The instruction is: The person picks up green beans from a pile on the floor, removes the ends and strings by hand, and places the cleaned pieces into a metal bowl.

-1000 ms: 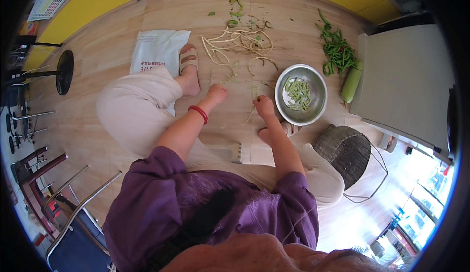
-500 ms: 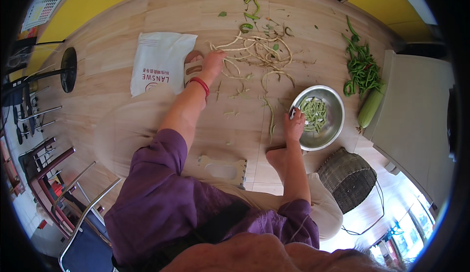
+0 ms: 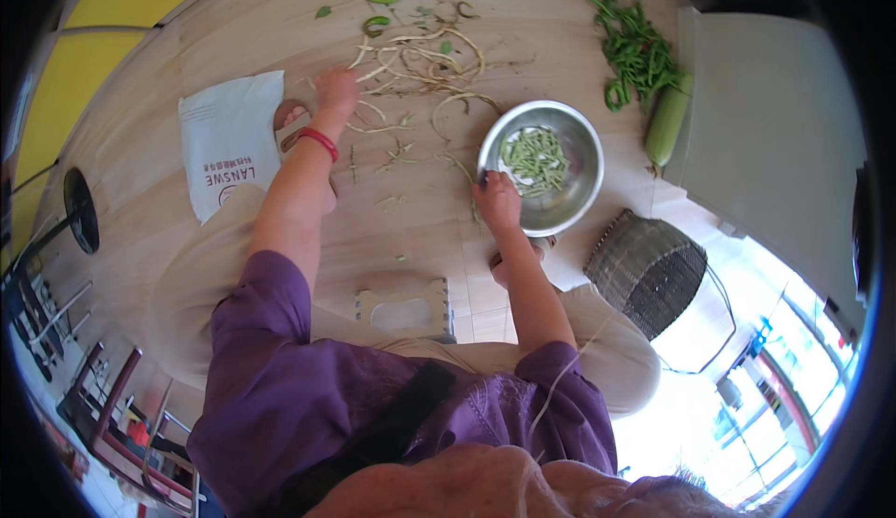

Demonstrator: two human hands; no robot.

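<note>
Long pale bean pods (image 3: 425,68) lie in a loose tangle on the wooden floor. My left hand (image 3: 337,91), with a red band at its wrist, is down at the tangle's left end. Its fingers are curled and mostly hidden, and whatever they hold does not show. Short green bean pieces (image 3: 535,161) fill the bottom of a round metal bowl (image 3: 586,182). At the bowl's near left rim, my right hand (image 3: 497,199) grips the edge. Small scraps of bean (image 3: 397,156) are scattered on the floor between my hands.
A white bag (image 3: 219,126) lies left, by my sandalled foot. Green peppers (image 3: 635,47) and a long green gourd (image 3: 668,121) rest beside a pale cabinet (image 3: 765,107). A dark woven basket (image 3: 644,271) stands near my right knee, and a low stool (image 3: 406,308) in front of me.
The whole view has swung to the right, so the bowl, beans and bag sit further left in it. My left hand stays by the pods, and my right hand keeps to the bowl's rim.
</note>
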